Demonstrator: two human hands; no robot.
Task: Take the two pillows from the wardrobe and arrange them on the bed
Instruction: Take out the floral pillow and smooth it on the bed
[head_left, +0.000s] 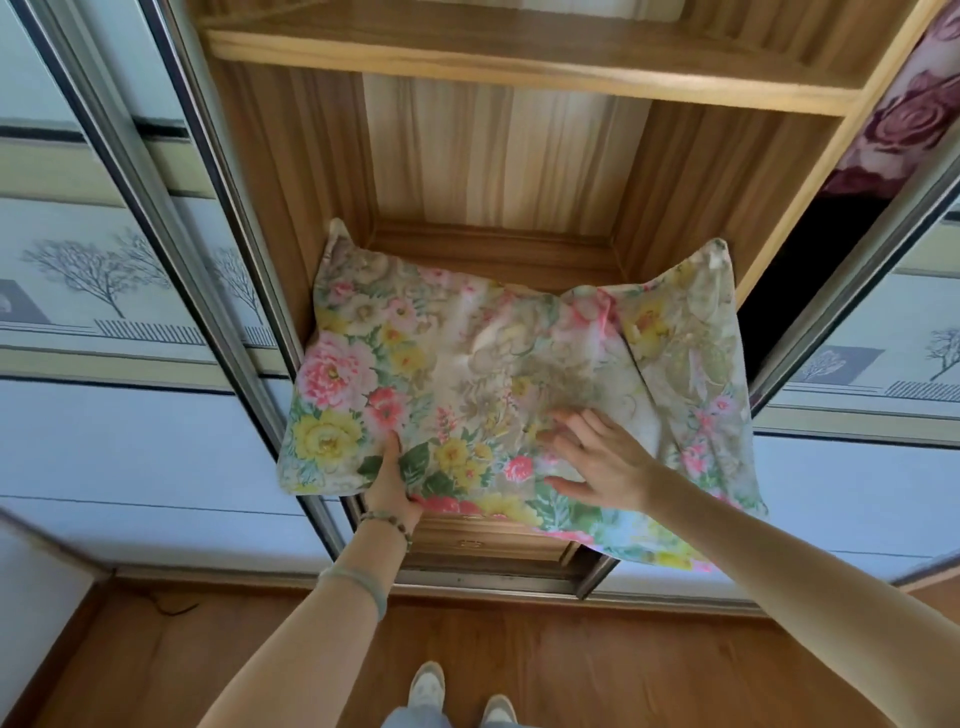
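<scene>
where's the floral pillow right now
In the head view the floral pillow sits mid-frame, half out of the open wardrobe, with the left hand gripping its near edge and the right hand flat on top.

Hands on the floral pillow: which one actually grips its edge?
The left hand, pinching the floral pillow at its near edge; the right hand lies flat on top.

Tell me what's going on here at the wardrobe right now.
A person stands in front of an open wardrobe, handling a floral pillow at the front edge of a wooden compartment. The left hand grips the pillow's near edge, thumb on top, while the right hand lies flat and open on its top. The pillow sticks out past the shelf front. Only this one pillow can be made out, and no bed is in view.
</scene>
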